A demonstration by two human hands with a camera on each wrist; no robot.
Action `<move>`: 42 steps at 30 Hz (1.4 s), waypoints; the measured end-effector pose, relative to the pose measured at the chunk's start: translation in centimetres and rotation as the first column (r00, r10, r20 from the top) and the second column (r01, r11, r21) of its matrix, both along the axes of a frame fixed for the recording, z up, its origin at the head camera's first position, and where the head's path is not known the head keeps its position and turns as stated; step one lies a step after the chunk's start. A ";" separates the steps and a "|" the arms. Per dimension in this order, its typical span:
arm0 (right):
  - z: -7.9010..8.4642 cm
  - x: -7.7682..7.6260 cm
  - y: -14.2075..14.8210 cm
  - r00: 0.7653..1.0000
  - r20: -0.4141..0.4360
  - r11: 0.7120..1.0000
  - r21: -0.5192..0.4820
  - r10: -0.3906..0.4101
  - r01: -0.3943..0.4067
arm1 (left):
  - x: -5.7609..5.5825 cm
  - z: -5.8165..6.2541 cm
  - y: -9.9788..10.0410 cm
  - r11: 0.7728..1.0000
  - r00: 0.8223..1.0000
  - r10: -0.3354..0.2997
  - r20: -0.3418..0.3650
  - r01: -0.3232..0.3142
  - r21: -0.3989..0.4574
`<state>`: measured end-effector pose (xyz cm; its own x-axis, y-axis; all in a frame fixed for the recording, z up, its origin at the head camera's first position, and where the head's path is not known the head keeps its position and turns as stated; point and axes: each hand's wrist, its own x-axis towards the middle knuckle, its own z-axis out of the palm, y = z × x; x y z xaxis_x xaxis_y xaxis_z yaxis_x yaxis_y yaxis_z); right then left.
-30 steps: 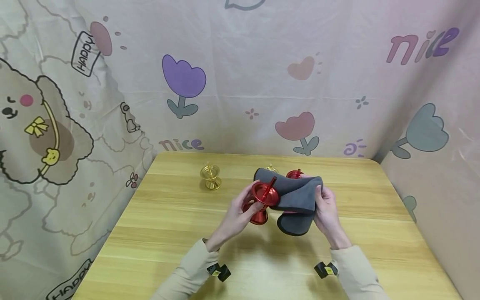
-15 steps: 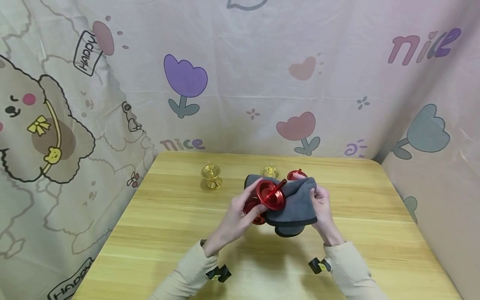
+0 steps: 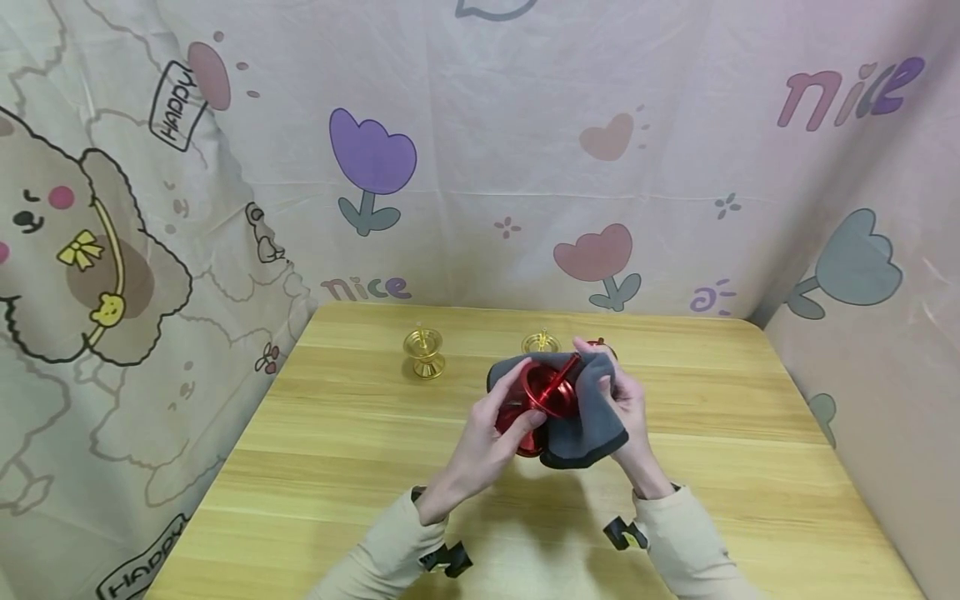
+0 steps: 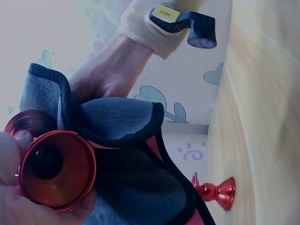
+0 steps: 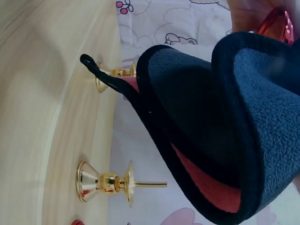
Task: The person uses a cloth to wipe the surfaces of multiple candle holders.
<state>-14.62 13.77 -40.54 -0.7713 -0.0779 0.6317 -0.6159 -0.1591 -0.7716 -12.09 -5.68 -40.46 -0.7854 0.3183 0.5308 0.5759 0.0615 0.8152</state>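
Note:
My left hand holds a shiny red metal candle holder by its stem, above the table. It is tilted, its dish and spike leaning toward my right hand; in the left wrist view its hollow round base faces the camera. A folded grey cloth with dark edging and a pinkish underside is gripped in my right hand. The cloth wraps against the far and right side of the dish, and my right fingers press it close to the spike. Part of those fingers is hidden behind the cloth.
On the wooden table, a gold candle holder stands upright at back left. A second gold candle holder is farther right, beside another red candle holder, partly hidden by my right hand in the head view. Patterned curtains hang behind.
My right hand has moved left with the cloth, bringing it around the red dish. The held candle holder has tipped further right, and the cloth has become more bunched.

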 end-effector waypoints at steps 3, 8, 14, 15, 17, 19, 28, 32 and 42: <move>0.0 0.3 0.2 0.998 0.057 0.998 0.059 -0.001 -0.002 | 0.1 0.1 0.0 1.000 1.000 -0.001 0.024 0.000 0.021; 0.0 0.4 0.8 0.992 0.083 0.993 0.056 0.095 -0.100 | 0.2 -0.1 0.0 1.000 1.000 0.004 0.008 -0.004 0.030; 0.4 0.2 1.4 0.981 0.114 0.980 0.106 0.158 -0.170 | 0.3 -0.1 0.1 1.000 1.000 0.014 -0.012 -0.014 0.023; 0.5 0.2 1.4 0.979 0.127 0.976 0.124 0.163 -0.178 | 0.4 -0.1 0.1 1.000 1.000 0.014 -0.018 -0.014 0.021; 0.8 0.1 1.5 0.972 0.158 0.968 0.150 0.175 -0.199 | 0.4 -0.1 0.1 1.000 0.999 0.017 -0.039 -0.017 0.017; 1.1 0.1 1.5 0.966 0.188 0.962 0.173 0.179 -0.212 | 0.4 -0.2 0.1 1.000 0.998 0.021 -0.051 -0.020 0.009; 1.3 0.2 1.3 0.964 0.216 0.958 0.202 0.158 -0.203 | 0.7 -0.6 0.3 0.997 0.991 0.059 -0.124 -0.065 -0.050; 1.0 0.4 1.1 0.952 0.235 0.968 0.108 0.196 -0.226 | 0.8 -0.8 0.3 0.995 0.983 0.061 -0.171 -0.073 -0.066; 0.8 0.4 1.0 0.966 0.152 0.976 0.018 0.211 -0.216 | 0.4 -0.8 0.3 0.996 0.978 0.055 -0.203 -0.067 -0.057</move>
